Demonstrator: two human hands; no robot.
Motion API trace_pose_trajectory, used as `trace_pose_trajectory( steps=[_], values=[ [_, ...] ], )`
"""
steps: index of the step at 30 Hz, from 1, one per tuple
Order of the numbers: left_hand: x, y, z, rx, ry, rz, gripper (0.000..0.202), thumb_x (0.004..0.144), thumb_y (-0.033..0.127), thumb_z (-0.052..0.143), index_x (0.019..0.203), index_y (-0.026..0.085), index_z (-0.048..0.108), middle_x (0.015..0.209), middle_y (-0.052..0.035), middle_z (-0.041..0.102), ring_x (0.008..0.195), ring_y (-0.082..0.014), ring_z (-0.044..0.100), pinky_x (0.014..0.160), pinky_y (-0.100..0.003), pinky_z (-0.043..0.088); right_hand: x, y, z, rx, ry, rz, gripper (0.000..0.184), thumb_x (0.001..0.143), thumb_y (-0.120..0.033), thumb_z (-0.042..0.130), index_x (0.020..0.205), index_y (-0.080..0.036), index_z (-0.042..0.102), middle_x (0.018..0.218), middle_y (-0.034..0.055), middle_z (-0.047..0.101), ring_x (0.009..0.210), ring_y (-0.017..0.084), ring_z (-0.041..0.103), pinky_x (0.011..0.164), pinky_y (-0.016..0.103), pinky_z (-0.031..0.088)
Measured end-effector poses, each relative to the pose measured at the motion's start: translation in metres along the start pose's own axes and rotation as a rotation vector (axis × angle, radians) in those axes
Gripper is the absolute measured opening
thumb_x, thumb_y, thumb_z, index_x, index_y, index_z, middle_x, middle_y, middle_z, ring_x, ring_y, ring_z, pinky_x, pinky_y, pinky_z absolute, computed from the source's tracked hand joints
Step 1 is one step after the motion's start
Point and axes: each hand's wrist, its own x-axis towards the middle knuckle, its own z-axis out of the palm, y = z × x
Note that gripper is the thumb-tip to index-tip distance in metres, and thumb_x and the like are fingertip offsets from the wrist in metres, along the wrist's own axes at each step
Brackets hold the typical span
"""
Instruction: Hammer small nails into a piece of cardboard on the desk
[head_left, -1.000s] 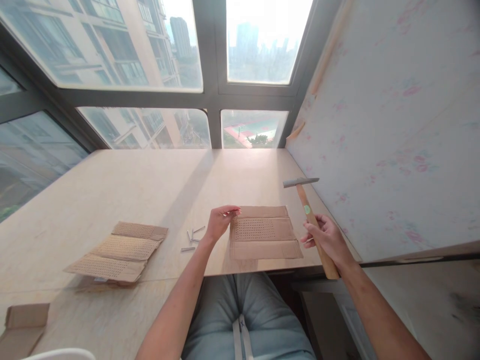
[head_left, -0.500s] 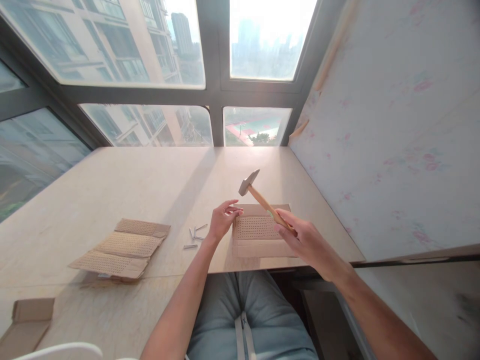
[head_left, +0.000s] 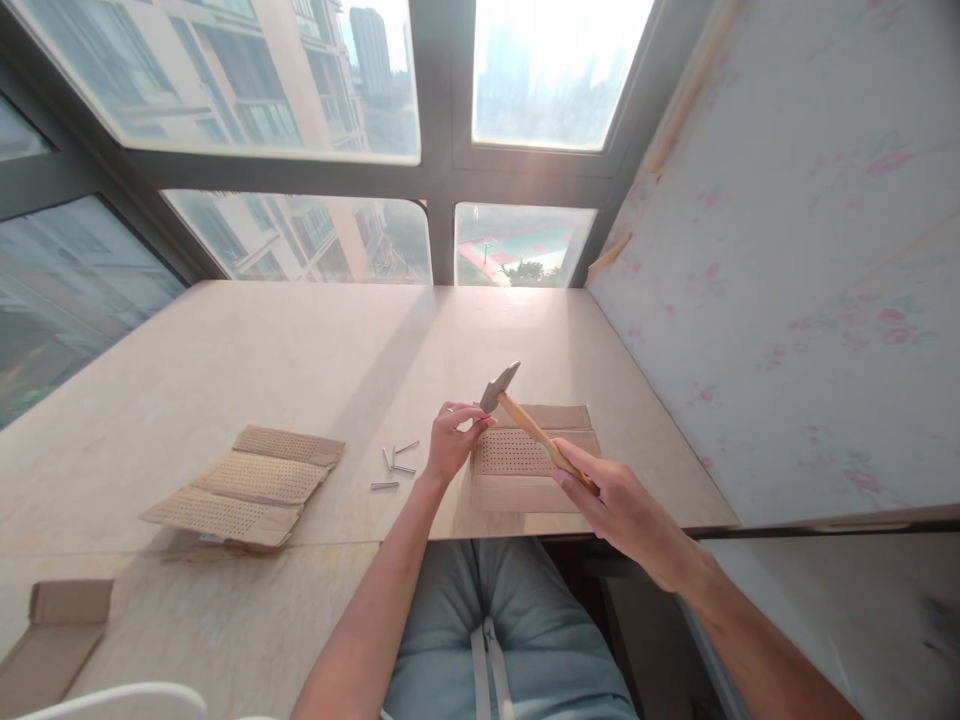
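My right hand point(head_left: 619, 505) is wrapped round the wooden handle of a hammer point(head_left: 531, 425). The hammer's metal head is low, right beside the fingertips of my left hand point(head_left: 454, 440). Thumb and fingers of that hand pinch a nail, mostly hidden between them, over the upper left part of a flat cardboard sheet point(head_left: 536, 494). Rows of small holes run across the sheet's middle band. To the left of my left hand, several loose metal nails point(head_left: 403, 469) lie on the tabletop.
A folded cardboard piece point(head_left: 251, 487) full of punched holes lies at the left. Another cardboard piece point(head_left: 71, 605) and a white curved object point(head_left: 124, 697) are at the lower left. Windows point(head_left: 517, 245) close off the far side of the table point(head_left: 300, 340); a papered wall point(head_left: 787, 300) stands right.
The hammer head has come down towards the fingers of my left hand. My left hand keeps its pinch near the same spot on the cardboard. The whole view has shifted slightly.
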Motion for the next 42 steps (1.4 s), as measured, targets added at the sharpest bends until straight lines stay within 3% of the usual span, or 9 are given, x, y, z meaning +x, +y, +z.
trace_pose_trajectory(
  steps=[5, 11, 14, 18, 25, 30, 33, 36, 42],
  values=[
    [-0.001, 0.001, -0.002, 0.048, 0.001, 0.031, 0.016, 0.078, 0.04, 0.072, 0.077, 0.024, 0.075, 0.08, -0.0043, 0.068, 0.086, -0.0204, 0.057, 0.081, -0.036, 0.045, -0.004, 0.006, 0.004, 0.015, 0.025, 0.037, 0.035, 0.097, -0.036, 0.042, 0.122, -0.016, 0.058, 0.056, -0.0047, 0.049, 0.041, 0.009, 0.042, 0.039, 0.017, 0.034],
    [-0.001, -0.003, -0.002, 0.051, -0.047, 0.0, 0.022, 0.079, 0.044, 0.07, 0.075, 0.022, 0.074, 0.077, -0.0043, 0.067, 0.082, -0.02, 0.056, 0.077, -0.034, 0.046, -0.004, 0.001, 0.003, 0.005, 0.002, 0.031, 0.033, 0.097, -0.035, 0.042, 0.119, -0.017, 0.059, 0.059, -0.0034, 0.051, 0.042, 0.008, 0.043, 0.039, 0.017, 0.035],
    [-0.002, -0.005, -0.001, 0.051, -0.047, -0.001, 0.022, 0.079, 0.044, 0.07, 0.073, 0.022, 0.073, 0.075, -0.0037, 0.067, 0.08, -0.0197, 0.056, 0.076, -0.034, 0.046, -0.002, -0.003, 0.002, -0.006, -0.042, 0.045, 0.034, 0.098, -0.034, 0.04, 0.121, -0.017, 0.057, 0.061, -0.0023, 0.054, 0.046, 0.01, 0.049, 0.043, 0.017, 0.039],
    [-0.003, -0.005, -0.001, 0.008, -0.038, -0.026, 0.02, 0.079, 0.043, 0.071, 0.077, 0.023, 0.075, 0.078, -0.0037, 0.069, 0.082, -0.0197, 0.057, 0.077, -0.033, 0.046, 0.0, -0.002, 0.004, -0.014, 0.019, 0.01, 0.035, 0.098, -0.035, 0.04, 0.123, -0.017, 0.057, 0.069, 0.0008, 0.061, 0.068, 0.015, 0.062, 0.061, 0.019, 0.048],
    [-0.003, -0.007, 0.001, 0.009, -0.039, 0.019, 0.02, 0.077, 0.041, 0.073, 0.074, 0.022, 0.074, 0.076, -0.0042, 0.066, 0.081, -0.0188, 0.057, 0.076, -0.034, 0.047, 0.002, 0.005, 0.008, -0.063, -0.029, -0.018, 0.033, 0.098, -0.031, 0.039, 0.124, -0.018, 0.056, 0.093, 0.005, 0.068, 0.079, 0.016, 0.062, 0.075, 0.024, 0.047],
    [-0.005, -0.009, 0.003, -0.103, -0.012, 0.004, 0.021, 0.076, 0.041, 0.074, 0.078, 0.02, 0.075, 0.097, -0.0069, 0.063, 0.08, -0.0155, 0.061, 0.069, -0.029, 0.051, -0.001, 0.007, 0.01, -0.05, 0.006, -0.012, 0.034, 0.098, -0.033, 0.04, 0.123, -0.017, 0.057, 0.087, 0.0037, 0.068, 0.073, 0.015, 0.063, 0.066, 0.022, 0.048],
    [-0.004, -0.011, 0.003, -0.109, 0.011, 0.008, 0.021, 0.075, 0.04, 0.075, 0.076, 0.019, 0.075, 0.109, -0.009, 0.06, 0.08, -0.0144, 0.062, 0.067, -0.028, 0.054, -0.001, 0.01, 0.012, -0.015, -0.022, 0.059, 0.04, 0.098, -0.036, 0.04, 0.129, -0.016, 0.055, 0.068, -0.0004, 0.061, 0.05, 0.011, 0.055, 0.049, 0.019, 0.044],
    [-0.003, -0.014, 0.002, -0.127, 0.011, 0.016, 0.02, 0.074, 0.039, 0.076, 0.078, 0.018, 0.076, 0.107, -0.0093, 0.062, 0.079, -0.0142, 0.064, 0.066, -0.028, 0.055, 0.0, 0.016, 0.014, 0.074, -0.057, 0.149, 0.046, 0.098, -0.037, 0.041, 0.137, -0.015, 0.051, 0.053, -0.0057, 0.049, 0.035, 0.008, 0.043, 0.036, 0.017, 0.038],
    [-0.001, -0.01, -0.001, -0.13, 0.008, 0.009, 0.019, 0.075, 0.038, 0.075, 0.079, 0.019, 0.076, 0.105, -0.009, 0.065, 0.08, -0.0145, 0.064, 0.067, -0.028, 0.055, 0.003, 0.023, 0.017, 0.254, -0.078, 0.242, 0.053, 0.095, -0.041, 0.046, 0.143, -0.016, 0.046, 0.044, -0.0092, 0.04, 0.032, 0.008, 0.042, 0.031, 0.016, 0.037]
  ],
)
